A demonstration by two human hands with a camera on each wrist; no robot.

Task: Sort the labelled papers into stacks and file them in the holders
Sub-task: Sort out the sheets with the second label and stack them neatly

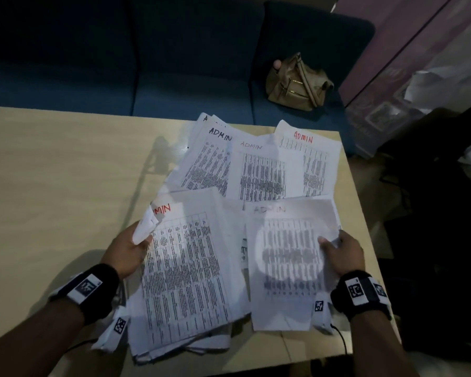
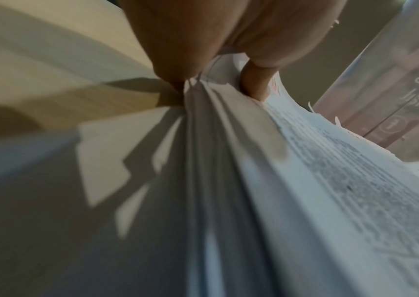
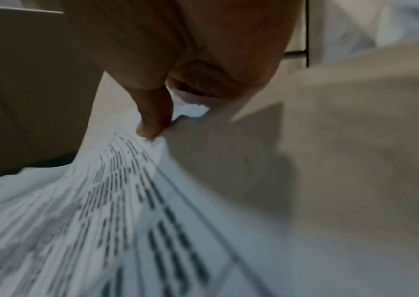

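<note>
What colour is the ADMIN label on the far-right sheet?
Red, on the far-right sheet; clearest in the head view.

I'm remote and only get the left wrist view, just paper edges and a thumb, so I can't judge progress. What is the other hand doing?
Observer: The right hand pinches the right edge of a single sheet faintly headed ADMIN.
Operator: And what is my left hand's bundle labelled?
Observer: The left hand grips a thick stack; its top page shows red letters, apparently ADMIN, partly hidden.
Operator: Any holders nearby?
Observer: None in view; three more ADMIN sheets lie fanned on the table.
</note>
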